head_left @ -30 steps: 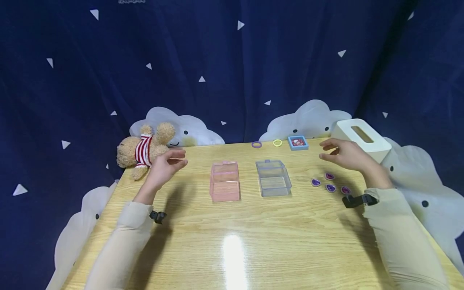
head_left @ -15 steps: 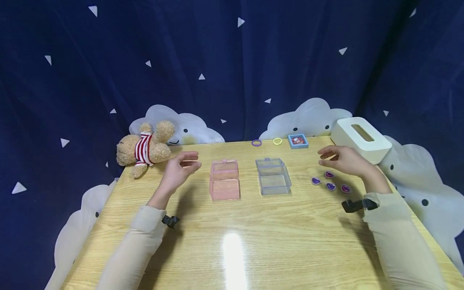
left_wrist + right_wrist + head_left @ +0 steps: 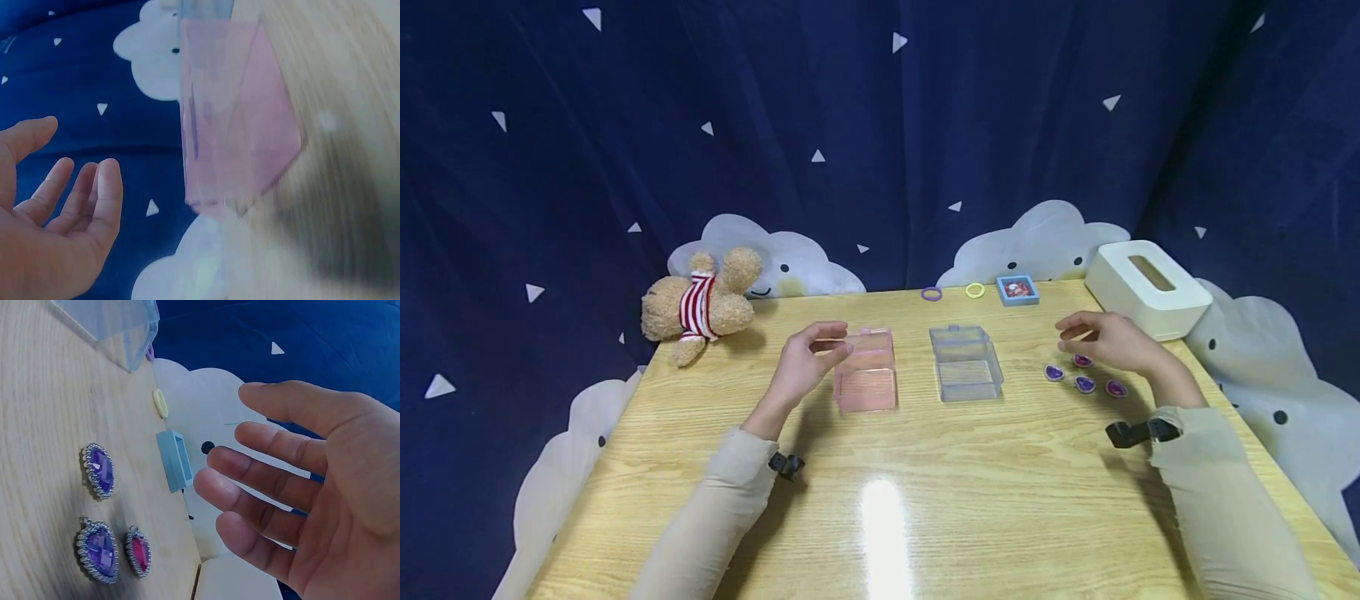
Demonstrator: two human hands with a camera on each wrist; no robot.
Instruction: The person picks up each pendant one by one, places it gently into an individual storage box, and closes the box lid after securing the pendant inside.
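Observation:
My left hand [image 3: 805,367] is held above the table, its fingertips overlapping the left edge of the pink clear plastic box [image 3: 866,390] in the head view. The left wrist view shows that hand's fingers loosely bent and holding nothing, with the pink box [image 3: 244,112] beside them. Over the right side hovers my right hand [image 3: 1112,340], fingers relaxed and apart from the thumb. Just below it lie several gem pendants, purple ones [image 3: 100,550] and pinkish-red ones [image 3: 139,551], with beaded silver rims. Between the hands stands a bluish clear box [image 3: 967,379], lid raised like the pink one's.
A teddy bear [image 3: 696,304] in a striped shirt lies at the back left. Along the far edge are a purple ring [image 3: 931,288], a yellow ring [image 3: 975,284] and a small blue frame [image 3: 1017,301]. A white tissue box [image 3: 1180,310] stands at the back right.
My left hand has moved right, from beside the teddy bear to the pink box. The right hand has dropped slightly towards the pendants. The boxes and pendants stay in place.

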